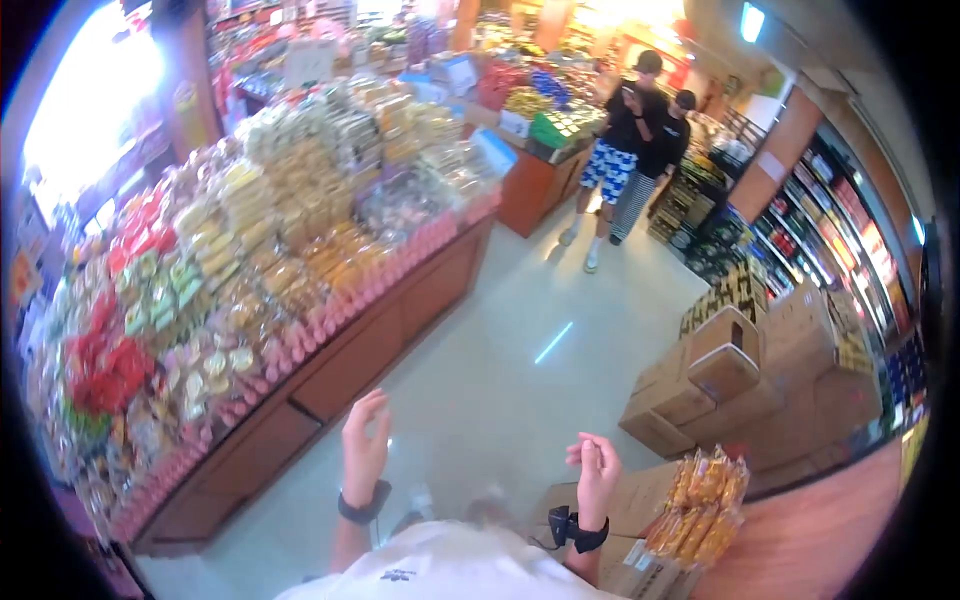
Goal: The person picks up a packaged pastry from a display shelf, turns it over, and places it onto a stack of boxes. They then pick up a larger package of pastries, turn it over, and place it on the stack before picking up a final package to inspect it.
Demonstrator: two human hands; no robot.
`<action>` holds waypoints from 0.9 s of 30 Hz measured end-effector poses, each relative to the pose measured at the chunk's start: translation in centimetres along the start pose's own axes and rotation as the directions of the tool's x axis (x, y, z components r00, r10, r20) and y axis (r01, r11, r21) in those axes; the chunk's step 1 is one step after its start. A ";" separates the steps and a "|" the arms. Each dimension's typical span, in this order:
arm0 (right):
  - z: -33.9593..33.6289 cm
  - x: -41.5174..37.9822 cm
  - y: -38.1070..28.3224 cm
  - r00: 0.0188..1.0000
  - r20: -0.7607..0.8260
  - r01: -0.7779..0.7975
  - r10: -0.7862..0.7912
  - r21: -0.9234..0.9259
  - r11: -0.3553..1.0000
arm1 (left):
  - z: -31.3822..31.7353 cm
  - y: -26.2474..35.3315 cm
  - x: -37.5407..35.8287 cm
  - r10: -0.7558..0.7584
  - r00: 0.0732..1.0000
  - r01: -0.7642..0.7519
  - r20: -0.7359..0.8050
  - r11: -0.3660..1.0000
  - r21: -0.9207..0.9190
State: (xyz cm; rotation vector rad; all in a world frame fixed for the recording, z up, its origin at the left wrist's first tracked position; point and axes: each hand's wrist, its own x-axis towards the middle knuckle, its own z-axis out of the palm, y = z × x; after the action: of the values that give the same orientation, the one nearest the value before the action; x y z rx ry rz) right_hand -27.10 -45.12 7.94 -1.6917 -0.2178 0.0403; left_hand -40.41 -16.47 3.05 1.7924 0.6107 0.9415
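Along the left side of the shop runs a long, wooden-sided tabletop (345,385), heaped with wrapped snack packets (310,170) in cream, green, orange and red, and edged with a pink frill (325,300). Near me, on the pale floor (470,370), a person in a white shirt (450,565) holds both hands out in front, well apart from each other. The left hand (366,440) is raised close to the tabletop's near side, its fingers loosely spread and holding nothing, with a dark band (363,502) at the wrist. The right hand (597,468) is also bare, its fingers slightly bent and parted, above a black strap (578,528). Just right of it, golden-brown packets (700,508) lie piled by a cardboard box (644,487). Farther right, larger cartons (780,400) are stacked before stocked shelves (830,235). At the far end, two people in dark tops (650,125) stand close together beside another loaded display (545,185).
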 end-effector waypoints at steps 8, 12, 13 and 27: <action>0.6 1.9 0.2 0.997 -0.013 0.080 -0.080 -0.014 0.997 | 0.6 -0.5 0.2 -0.099 0.995 0.098 0.002 0.990 -0.097; -1.3 2.7 1.9 0.972 -0.156 0.171 -0.174 -0.034 0.985 | 4.6 0.8 1.4 -0.064 0.988 0.088 0.137 0.979 -0.181; -2.1 3.0 1.6 0.967 -0.189 0.168 -0.172 -0.040 0.985 | 6.1 1.3 1.8 -0.028 0.985 0.064 0.170 0.976 -0.210; -17.1 2.4 4.7 0.591 -0.803 0.047 -0.075 -0.058 0.997 | 31.6 12.9 1.6 0.437 0.506 -0.065 0.743 0.879 -0.472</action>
State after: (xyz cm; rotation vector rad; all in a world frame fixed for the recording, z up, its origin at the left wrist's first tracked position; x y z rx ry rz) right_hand -21.59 -62.04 5.87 -1.5667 0.4254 -0.7933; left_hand -13.73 -37.05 8.66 1.7215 -0.4732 0.2300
